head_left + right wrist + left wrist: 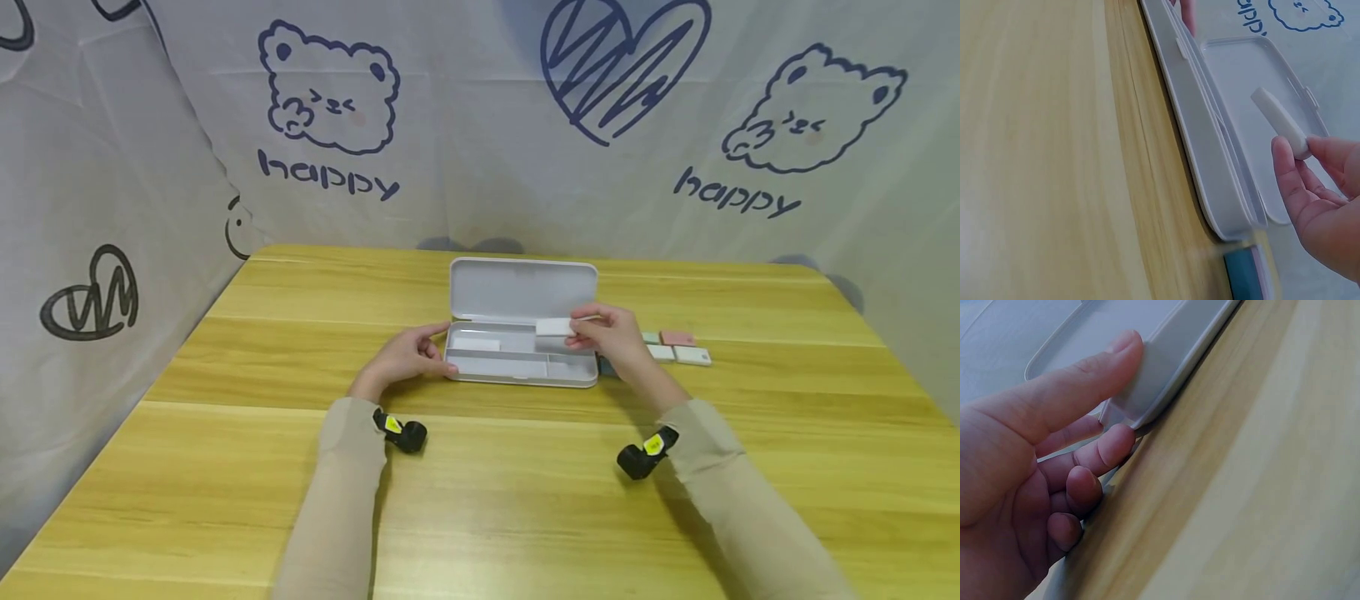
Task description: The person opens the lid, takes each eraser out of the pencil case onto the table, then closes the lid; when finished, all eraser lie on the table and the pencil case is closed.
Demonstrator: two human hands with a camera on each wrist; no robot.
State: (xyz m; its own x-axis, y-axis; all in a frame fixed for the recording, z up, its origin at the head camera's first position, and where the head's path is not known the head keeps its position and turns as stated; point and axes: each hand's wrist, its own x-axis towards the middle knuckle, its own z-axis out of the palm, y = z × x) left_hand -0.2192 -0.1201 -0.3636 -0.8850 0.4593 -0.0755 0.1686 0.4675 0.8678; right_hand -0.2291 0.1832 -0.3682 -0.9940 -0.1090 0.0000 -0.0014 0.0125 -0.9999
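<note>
A light grey pencil case (498,367) lies on the table with its lid (523,289) raised at the back. Inside, a white eraser (477,344) rests at the left of the long rear compartment. My left hand (401,358) holds the case by its left end; in the left wrist view the thumb (1104,365) lies on its corner and the fingers bend at its side. Above the rear compartment's right part, my right hand (611,337) pinches another white eraser (1280,123) by one end, between thumb and fingertips.
Right of the case lie several small blocks: a pink one (678,338), a white one (692,357), a green one (650,337) and a dark teal one (1242,275). The wooden table (495,500) ends at a white printed curtain (465,167).
</note>
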